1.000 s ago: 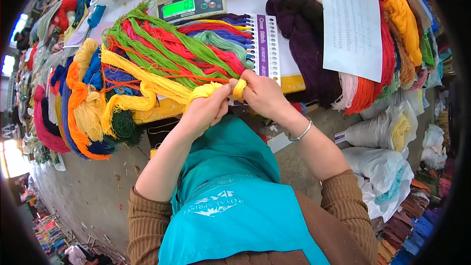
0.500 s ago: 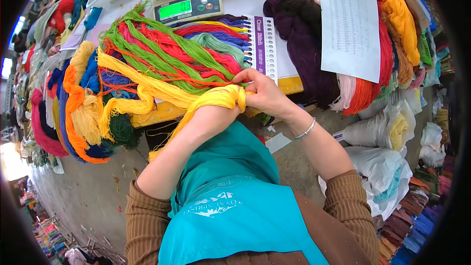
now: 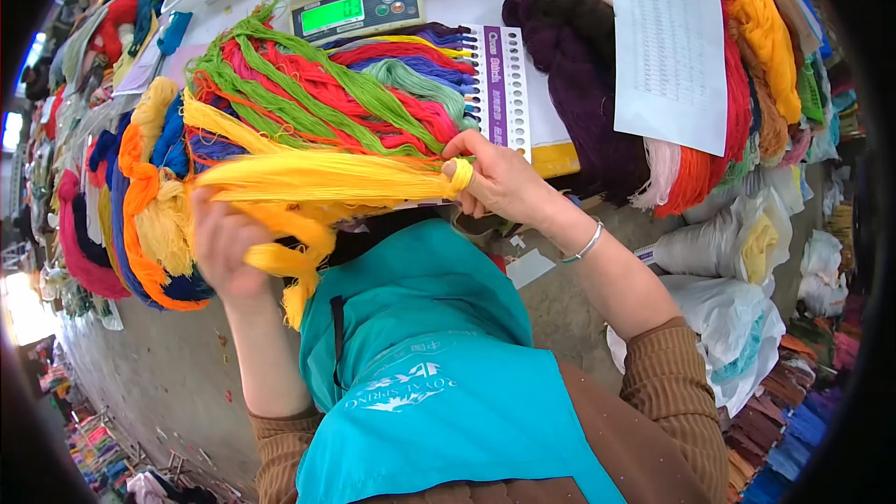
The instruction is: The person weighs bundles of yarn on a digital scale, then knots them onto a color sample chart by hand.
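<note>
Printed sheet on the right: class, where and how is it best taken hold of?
Probably pinch the near edge of the printed sheet, thumb above, fingers below, coming from the wearer's side. It is thin and flat, and that edge lies uncovered over hanging yarn.

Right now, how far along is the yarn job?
Looks done: coloured threads line one side of the purple-striped card. In hand: yellow yarn, looped at the right hand and stretched toward the blurred left hand. Probably left: gathering its loose tail, which dangles below.
</note>
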Demonstrator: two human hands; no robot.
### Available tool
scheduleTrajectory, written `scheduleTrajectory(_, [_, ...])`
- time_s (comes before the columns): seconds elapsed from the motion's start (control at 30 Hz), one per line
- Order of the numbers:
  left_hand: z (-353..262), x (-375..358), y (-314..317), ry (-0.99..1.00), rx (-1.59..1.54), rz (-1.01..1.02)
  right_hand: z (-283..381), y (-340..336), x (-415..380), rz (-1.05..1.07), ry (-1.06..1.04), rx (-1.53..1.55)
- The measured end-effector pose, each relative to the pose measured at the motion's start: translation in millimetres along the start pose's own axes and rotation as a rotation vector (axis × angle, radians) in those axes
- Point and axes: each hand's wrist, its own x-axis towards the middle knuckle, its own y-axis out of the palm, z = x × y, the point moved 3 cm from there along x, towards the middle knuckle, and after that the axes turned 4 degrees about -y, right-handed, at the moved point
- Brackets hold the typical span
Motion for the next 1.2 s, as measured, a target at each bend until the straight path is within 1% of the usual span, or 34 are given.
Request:
scheduleTrajectory(0.03, [-20.1, -3.6, 3.5, 0.097, -0.015, 0.061, 0.0, 0.4, -0.3, -0.005, 0.013, 0.003])
scheduleTrajectory(0.1, [-34.1, -4.9, 25.6, 0.061, -0.049, 0.122, 0.0, 1.0, -1.9, -0.012, 0.028, 0.002])
scheduleTrajectory(0.13, [-47.3, -4.8, 16.5, 0.056, 0.053, 0.125, 0.8, 2.4, -2.4, -0.027, 0.022, -0.040])
scheduleTrajectory(0.2, [-46.6, -5.2, -5.4, 0.133, 0.316, -0.085, 1.1, 7.1, -0.9, -0.031, 0.004, -0.085])
scheduleTrajectory(0.23, [-42.1, -7.2, -19.1, 0.192, 0.632, -0.261, -2.0, 7.0, -2.1, -0.051, -0.042, -0.111])
scheduleTrajectory(0.27, [-20.0, -1.6, -17.8, 0.133, 0.779, -0.291, -5.3, 6.6, -5.2, -0.074, -0.083, -0.137])
scheduleTrajectory(0.3, [-2.1, -3.6, -26.9, 0.131, 1.090, -0.362, -7.1, 6.4, -10.4, -0.122, -0.135, -0.102])
scheduleTrajectory(0.33, [21.3, -0.3, -21.2, 0.012, 1.103, -0.368, -4.3, 8.8, -17.1, -0.126, -0.132, -0.105])
scheduleTrajectory(0.37, [21.7, -2.2, -44.8, 0.036, 1.503, -0.143, 3.5, 9.6, -25.4, -0.176, -0.198, -0.131])
scheduleTrajectory(0.4, [51.8, -4.1, -16.0, -0.112, 1.447, -0.374, 8.7, 9.9, -30.9, -0.227, -0.264, -0.157])
scheduleTrajectory(0.43, [59.0, 4.1, -19.9, 0.173, 2.007, 0.156, 11.5, 11.7, -32.6, -0.228, -0.349, -0.205])
scheduleTrajectory(0.47, [69.1, 2.4, -26.2, 0.067, 1.943, 0.105, 9.7, 13.2, -30.8, -0.233, -0.345, -0.208])
scheduleTrajectory(0.5, [82.0, 0.5, -31.3, -0.036, 1.877, 0.055, 10.2, 14.8, -28.3, -0.290, -0.481, -0.350])
scheduleTrajectory(0.53, [87.8, 2.3, -38.7, -0.079, 1.871, 0.054, 10.8, 16.9, -26.0, -0.344, -0.619, -0.493])
scheduleTrajectory(0.57, [92.7, 3.6, -40.6, -0.034, 2.022, 0.116, 8.2, 18.9, -21.2, -0.318, -0.596, -0.559])
scheduleTrajectory(0.6, [96.8, 4.5, -42.2, 0.014, 2.173, 0.176, 5.6, 20.1, -18.1, -0.316, -0.600, -0.559])
scheduleTrajectory(0.67, [102.1, 6.1, -50.9, 0.121, 2.225, 0.226, 2.3, 24.4, -10.3, -0.285, -0.589, -0.650])
scheduleTrajectory(0.73, [105.5, 9.9, -57.2, 0.250, 2.277, 0.284, 2.2, 24.5, -5.7, -0.270, -0.577, -0.626])
scheduleTrajectory(0.8, [106.6, 9.5, -57.4, 0.240, 2.298, 0.259, 0.8, 22.8, -2.8, -0.261, -0.556, -0.607])
scheduleTrajectory(0.87, [111.3, 9.8, -52.2, 0.227, 2.318, 0.234, 2.0, 22.2, -1.6, -0.263, -0.625, -0.634])
scheduleTrajectory(0.9, [112.9, 8.1, -48.5, 0.315, 2.308, 0.242, 1.4, 20.9, -2.1, -0.263, -0.625, -0.634])
scheduleTrajectory(0.93, [114.3, 6.8, -45.8, 0.401, 2.296, 0.248, -2.1, 16.8, -2.3, -0.248, -0.566, -0.429])
scheduleTrajectory(0.97, [118.3, 7.8, -45.3, 0.392, 2.263, 0.278, -6.0, 12.9, -2.4, -0.228, -0.506, -0.226])
scheduleTrajectory(1.0, [121.9, 8.9, -44.9, 0.383, 2.231, 0.305, -15.4, 9.1, -2.0, -0.182, -0.384, -0.107])
scheduleTrajectory(1.03, [123.9, 9.4, -40.0, 0.192, 2.276, 0.286, -20.2, 6.6, -1.6, -0.163, -0.373, 0.064])
scheduleTrajectory(1.07, [126.1, 12.1, -38.5, 0.193, 2.277, 0.283, -23.2, 4.4, -1.1, -0.146, -0.358, 0.234])
scheduleTrajectory(1.1, [130.5, 17.4, -37.8, 0.212, 2.367, 0.324, -24.3, 3.2, -1.3, -0.100, -0.343, 0.343])
scheduleTrajectory(1.13, [134.1, 22.7, -38.1, 0.232, 2.455, 0.369, -22.1, -0.9, -3.4, -0.102, -0.343, 0.341])
scheduleTrajectory(1.17, [132.3, 27.3, -42.7, 0.148, 2.401, 0.326, -20.8, -3.6, -5.4, -0.038, -0.260, 0.462])
scheduleTrajectory(1.2, [132.0, 30.4, -42.1, 0.147, 2.399, 0.330, -21.2, -4.3, -6.8, 0.026, -0.176, 0.582])
